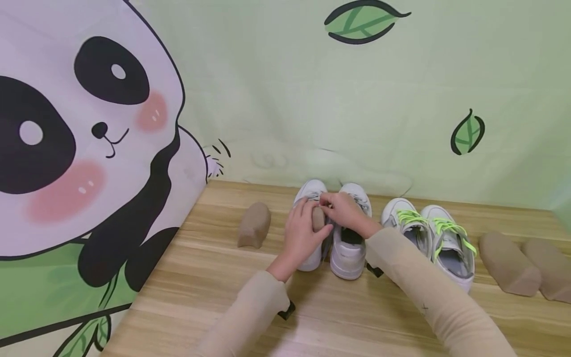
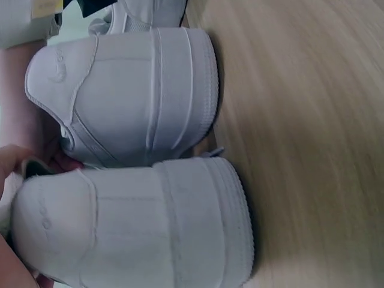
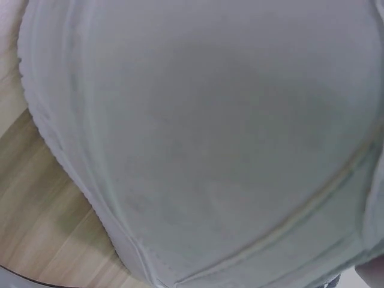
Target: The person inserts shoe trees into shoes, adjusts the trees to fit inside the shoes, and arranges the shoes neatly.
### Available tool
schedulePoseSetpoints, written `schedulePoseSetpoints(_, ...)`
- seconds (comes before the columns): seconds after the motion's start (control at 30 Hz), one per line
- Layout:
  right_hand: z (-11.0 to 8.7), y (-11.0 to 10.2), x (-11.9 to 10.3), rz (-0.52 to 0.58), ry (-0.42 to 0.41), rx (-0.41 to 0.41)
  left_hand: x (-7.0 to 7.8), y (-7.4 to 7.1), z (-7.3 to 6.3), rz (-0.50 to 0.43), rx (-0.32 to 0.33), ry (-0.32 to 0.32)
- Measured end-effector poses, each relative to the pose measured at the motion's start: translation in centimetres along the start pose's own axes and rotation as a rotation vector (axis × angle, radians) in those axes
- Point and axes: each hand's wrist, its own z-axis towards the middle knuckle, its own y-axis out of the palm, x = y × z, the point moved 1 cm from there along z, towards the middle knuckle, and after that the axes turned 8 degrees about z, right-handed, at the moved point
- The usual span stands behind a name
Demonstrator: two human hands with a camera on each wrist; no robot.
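A pair of white sneakers stands side by side at the back, toes to the wall. My left hand (image 1: 299, 235) is over the left sneaker (image 1: 310, 263), gripping a brown molded shoe insert (image 1: 318, 219) at its opening between thumb and fingers. From the right, my right hand (image 1: 348, 210) reaches across the right sneaker (image 1: 348, 260). Its fingertips pinch at the left sneaker's collar beside the insert; the exact spot is partly hidden. In the left wrist view both heels show, with fingers at the left sneaker's collar (image 2: 36, 168). White sneaker upper (image 3: 210, 120) fills the right wrist view.
Another brown insert (image 1: 254, 225) lies on the wooden surface (image 1: 200, 282) to the left. Right of the pair stand white sneakers with neon laces (image 1: 446, 225), partly behind my right sleeve. Two more inserts (image 1: 508, 263) lie at far right. A panda-printed cloth (image 1: 267, 99) hangs behind.
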Motion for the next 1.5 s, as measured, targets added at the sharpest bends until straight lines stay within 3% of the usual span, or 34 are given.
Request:
schedulePoseSetpoints(0.37, 0.0, 0.0, -0.1, -0.009, 0.000, 0.002, -0.9, 0.3, 0.2, -0.094, 0.030, 0.051)
schedulePoseSetpoints(0.7, 0.0, 0.0, -0.1, 0.007, 0.012, -0.003, -1.5, 0.0, 0.3, -0.033, -0.078, -0.003)
schedulePoseSetpoints(0.93, -0.1, 0.1, -0.1, 0.019, 0.012, 0.011, -1.4, -0.3, 0.6, -0.067, -0.183, -0.094)
schedulePoseSetpoints(1.2, 0.0, -0.1, -0.1, 0.028, 0.012, 0.017, -1.3, -0.2, 1.2, -0.062, -0.229, -0.147)
schedulePoseSetpoints(1.33, 0.0, -0.2, 0.0, 0.045, 0.031, 0.002, -1.4, -0.1, 1.2, -0.104, -0.226, -0.142)
schedulePoseSetpoints(1.5, 0.0, -0.2, 0.2, 0.053, 0.036, -0.015, -1.9, -0.1, 0.6, -0.152, -0.151, -0.135)
